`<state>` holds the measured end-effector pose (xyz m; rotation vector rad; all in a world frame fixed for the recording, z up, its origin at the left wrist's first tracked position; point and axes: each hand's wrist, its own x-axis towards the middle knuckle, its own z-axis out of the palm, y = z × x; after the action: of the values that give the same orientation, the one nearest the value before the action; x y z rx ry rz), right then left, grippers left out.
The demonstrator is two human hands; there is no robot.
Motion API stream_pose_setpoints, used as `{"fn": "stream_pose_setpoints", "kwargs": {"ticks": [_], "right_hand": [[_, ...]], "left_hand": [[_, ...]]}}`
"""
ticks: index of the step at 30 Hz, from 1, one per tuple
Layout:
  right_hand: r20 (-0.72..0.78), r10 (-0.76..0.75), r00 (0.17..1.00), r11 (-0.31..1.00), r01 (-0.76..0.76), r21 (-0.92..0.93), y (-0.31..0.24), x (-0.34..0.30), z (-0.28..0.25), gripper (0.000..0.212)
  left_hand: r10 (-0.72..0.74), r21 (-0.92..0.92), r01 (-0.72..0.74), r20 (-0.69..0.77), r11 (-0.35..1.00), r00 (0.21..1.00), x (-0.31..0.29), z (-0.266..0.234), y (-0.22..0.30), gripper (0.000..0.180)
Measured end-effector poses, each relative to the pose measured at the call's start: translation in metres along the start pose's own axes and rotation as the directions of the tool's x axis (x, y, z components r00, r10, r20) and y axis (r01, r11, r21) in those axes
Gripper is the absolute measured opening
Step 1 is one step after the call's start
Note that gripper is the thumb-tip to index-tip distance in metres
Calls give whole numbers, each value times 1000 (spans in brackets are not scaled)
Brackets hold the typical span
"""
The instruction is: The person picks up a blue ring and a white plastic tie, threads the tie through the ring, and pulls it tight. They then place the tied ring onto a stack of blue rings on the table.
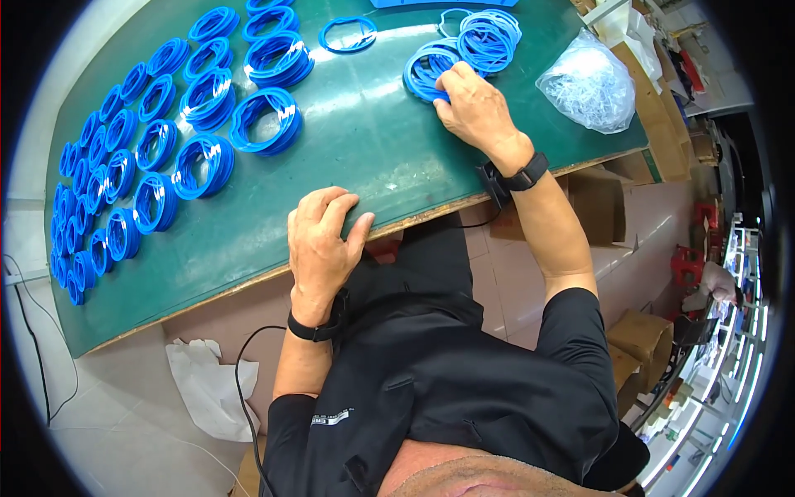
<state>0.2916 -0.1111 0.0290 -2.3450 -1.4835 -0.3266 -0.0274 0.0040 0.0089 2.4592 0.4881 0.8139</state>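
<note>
At the far right of the green table (348, 141), my right hand (476, 108) reaches to a loose pile of thin blue rings (431, 65). Its fingers are bent over the pile's near edge, with the thumb close to them, gripping there; the fingertips are partly hidden. A second overlapping heap of blue rings (490, 40) lies just beyond. My left hand (323, 240) rests by the table's front edge, thumb apart from the loosely bent fingers, holding nothing. Farther back, a thin blue coil (348, 35) lies alone on the tabletop.
Rows of stacked blue ring bundles (267, 121) cover the table's left side. A clear plastic bag (590, 83) sits right of my right hand. Part of a blue tray (439, 2) shows at the far edge. Cardboard boxes (592, 203) stand below the table at the right.
</note>
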Motion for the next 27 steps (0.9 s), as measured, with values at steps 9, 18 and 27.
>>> {"fn": "stream_pose_setpoints", "kwargs": {"ticks": [9,18,27], "right_hand": [[-75,-83,994,994,77,-76,14,-2,-1,22],[-83,-134,987,989,129,-68,22,-4,2,24],[-114,-65,991,995,73,62,28,-6,-3,26]], "left_hand": [[15,12,-15,12,1000,1000,4,1,-5,30],[16,-36,-17,-27,999,999,0,5,-8,29],[28,-66,-30,-33,997,999,-2,5,-13,28]]}}
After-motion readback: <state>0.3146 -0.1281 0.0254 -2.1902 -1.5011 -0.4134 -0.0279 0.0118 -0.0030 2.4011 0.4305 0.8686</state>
